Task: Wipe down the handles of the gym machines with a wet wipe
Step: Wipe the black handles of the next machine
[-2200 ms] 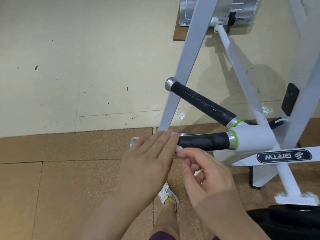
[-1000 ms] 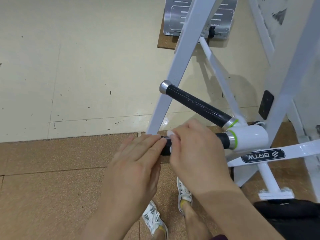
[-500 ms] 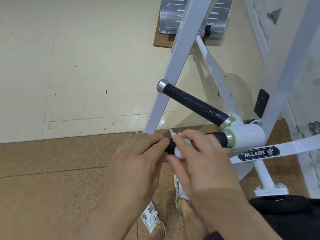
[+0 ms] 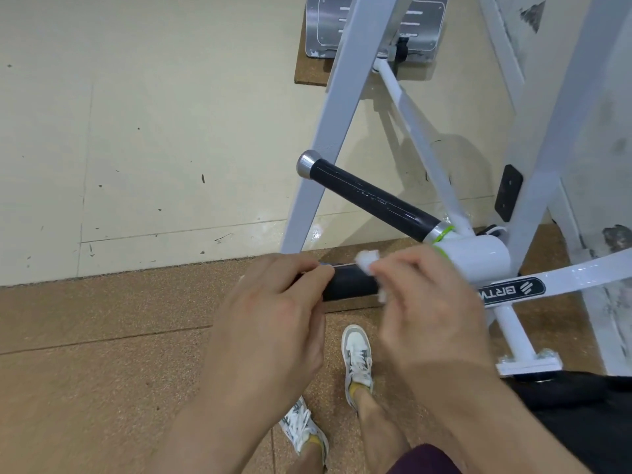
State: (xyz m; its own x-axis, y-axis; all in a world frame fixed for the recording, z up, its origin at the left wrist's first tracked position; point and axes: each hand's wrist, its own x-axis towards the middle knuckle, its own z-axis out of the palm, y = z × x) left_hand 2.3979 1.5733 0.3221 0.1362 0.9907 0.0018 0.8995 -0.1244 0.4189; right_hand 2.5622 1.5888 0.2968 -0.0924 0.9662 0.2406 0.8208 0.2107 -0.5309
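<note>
Since 0.5 s ago the right hand point(image 4: 427, 302) has slid the wet wipe point(image 4: 367, 260) along the near handle point(image 4: 349, 283) toward the white hub point(image 4: 478, 261), baring more black grip. The right hand clasps the wet wipe around the bar, and the left hand point(image 4: 273, 309) grips the free end. The bunched wet wipe could miss the underside, and the end covered by the left hand may go unwiped.

Bare left hand point(image 4: 273, 323) and right hand point(image 4: 427, 313); white-and-grey lace-up sneakers point(image 4: 357, 357), yellow socks point(image 4: 358, 390), dark maroon fabric shorts hem point(image 4: 424, 460).

Hidden: wipe point(image 4: 367, 260) mostly in R hand point(image 4: 427, 302), handle point(image 4: 349, 285) end under L hand point(image 4: 273, 316)
</note>
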